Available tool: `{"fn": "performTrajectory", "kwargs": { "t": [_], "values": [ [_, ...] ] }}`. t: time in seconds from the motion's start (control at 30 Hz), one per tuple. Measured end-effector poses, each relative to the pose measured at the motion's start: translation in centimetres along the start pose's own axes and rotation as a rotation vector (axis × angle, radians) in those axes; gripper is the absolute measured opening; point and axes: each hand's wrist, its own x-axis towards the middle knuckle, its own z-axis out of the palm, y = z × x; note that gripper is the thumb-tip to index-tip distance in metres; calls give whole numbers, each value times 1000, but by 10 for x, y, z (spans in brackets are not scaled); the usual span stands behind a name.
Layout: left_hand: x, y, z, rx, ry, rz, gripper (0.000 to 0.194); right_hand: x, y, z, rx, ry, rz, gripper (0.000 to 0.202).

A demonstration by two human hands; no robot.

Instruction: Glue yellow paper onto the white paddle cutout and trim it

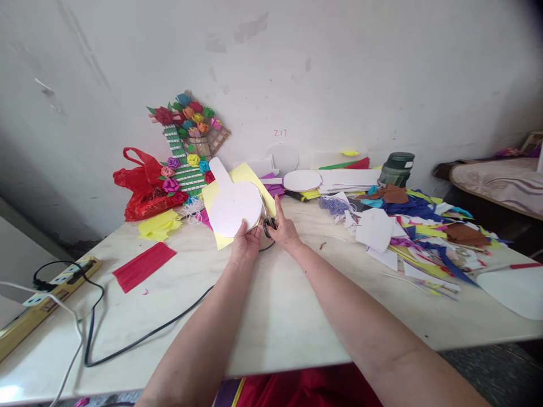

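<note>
My left hand (247, 242) is closed on the lower edge of a white paddle-shaped cutout (235, 206), thumb on top, with its narrow handle pointing up and left. Behind the cutout lies a sheet of yellow paper (246, 171), held along with it. My right hand (286, 230) grips black-handled scissors (268, 226) at the right edge of the cutout, the index finger stretched upward. The blades run up along the paper's right side and are partly hidden. Both hands are above the table (280, 316).
A red plastic bag (144, 186) and paper-flower crafts (195, 118) stand at the back left. A red strip (144, 265), a black cable (161, 328) and a power strip (63, 282) lie left. Paper scraps (424, 226) and a dark green flask (397, 169) are right.
</note>
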Motion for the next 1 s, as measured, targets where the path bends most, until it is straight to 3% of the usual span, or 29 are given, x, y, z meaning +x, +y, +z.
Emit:
{"fn": "performTrajectory", "kwargs": {
  "t": [0.1, 0.3, 0.4, 0.73, 1.0],
  "values": [
    [0, 1, 0, -16, -20, 11, 24, -1, -4, 0, 117, -37, 57, 80],
    [2, 2, -3, -50, -26, 27, 25, 0, -12, -12, 662, -244, 297, 86],
    [2, 2, -3, -57, -18, 31, 27, 1, -9, -14, 787, -254, 348, 86],
    [9, 6, -5, -27, 0, 69, 20, 5, -7, -8, 718, -168, 433, 47],
    [13, 9, -8, -27, 30, 92, 18, 3, -3, -9, 697, -317, 441, 36]
  ]
}}
